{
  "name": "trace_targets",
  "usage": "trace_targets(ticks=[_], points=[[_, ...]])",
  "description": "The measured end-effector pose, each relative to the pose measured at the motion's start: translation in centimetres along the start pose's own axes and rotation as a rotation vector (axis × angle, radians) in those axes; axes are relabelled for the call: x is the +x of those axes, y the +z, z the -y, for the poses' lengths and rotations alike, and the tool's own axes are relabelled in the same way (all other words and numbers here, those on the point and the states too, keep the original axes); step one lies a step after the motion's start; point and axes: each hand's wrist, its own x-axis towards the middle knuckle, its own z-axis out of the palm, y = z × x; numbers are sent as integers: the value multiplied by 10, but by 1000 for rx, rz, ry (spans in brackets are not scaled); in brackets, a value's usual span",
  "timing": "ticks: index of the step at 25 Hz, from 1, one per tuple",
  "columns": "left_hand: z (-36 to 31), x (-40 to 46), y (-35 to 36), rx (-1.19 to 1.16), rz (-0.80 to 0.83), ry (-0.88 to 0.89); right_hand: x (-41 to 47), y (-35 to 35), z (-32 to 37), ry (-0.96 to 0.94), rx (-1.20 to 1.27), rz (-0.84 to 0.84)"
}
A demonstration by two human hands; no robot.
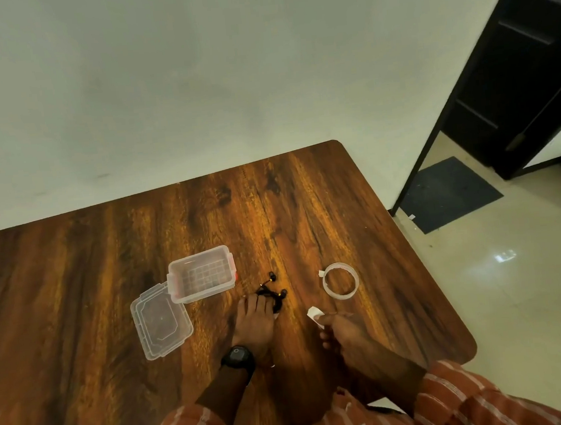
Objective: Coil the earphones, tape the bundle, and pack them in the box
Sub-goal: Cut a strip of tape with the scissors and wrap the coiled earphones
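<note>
Black earphones (273, 290) lie bundled on the wooden table (75, 300), with two earbuds sticking out beyond my fingers. My left hand (255, 321) presses flat on the bundle and hides most of it. To the right, my right hand (338, 330) pinches a short white strip of tape (314, 313) between thumb and fingers, just off the table. The roll of clear tape (340, 281) lies flat further right. An open clear plastic box (203, 274) sits to the left of the earphones, and its loose lid (161, 321) rests against its near-left side.
The table's right edge and rounded corner (470, 344) are close to my right hand. Beyond it are a pale tiled floor, a dark mat (448, 192) and a black door. A pale wall stands behind the table.
</note>
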Motion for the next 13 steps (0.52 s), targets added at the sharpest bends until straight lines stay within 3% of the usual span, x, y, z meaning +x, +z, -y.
trace_targets(ticks=[7,13], points=[[-1,-1,-25,-116,-37,49,29,39,0,24,-75,-26],[6,-1,-25,-317,32,48,38,69,6,-56,-94,128]])
